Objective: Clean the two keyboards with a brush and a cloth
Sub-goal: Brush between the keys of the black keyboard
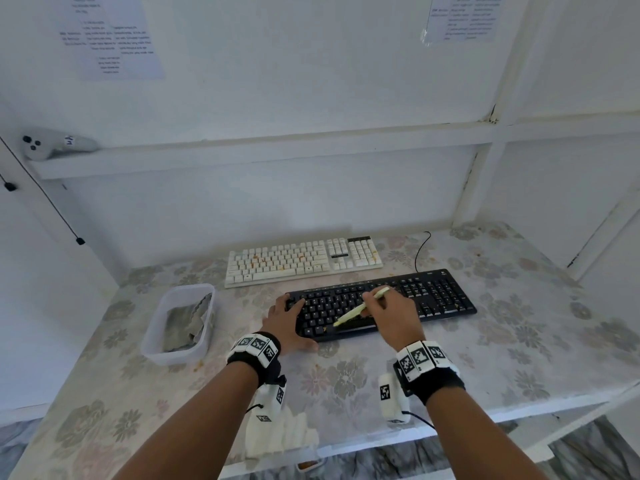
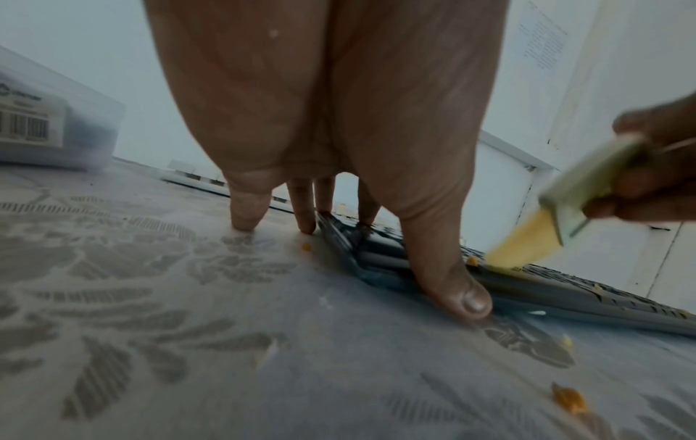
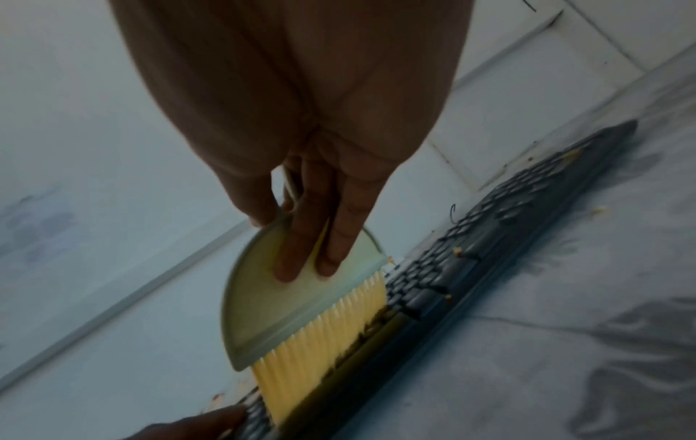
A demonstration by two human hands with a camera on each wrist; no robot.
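A black keyboard lies near me, with a white keyboard behind it that carries orange crumbs. My right hand grips a pale green brush with yellow bristles, which touch the black keyboard's front rows. My left hand lies flat with straight fingers across the black keyboard's left end, thumb at its front edge. The brush shows at the right of the left wrist view. A grey cloth lies in a clear tub.
Orange crumbs are scattered on the flowered tablecloth around the black keyboard. The tub stands left of my left hand. White walls close the desk at back and sides. A controller rests on the ledge at upper left.
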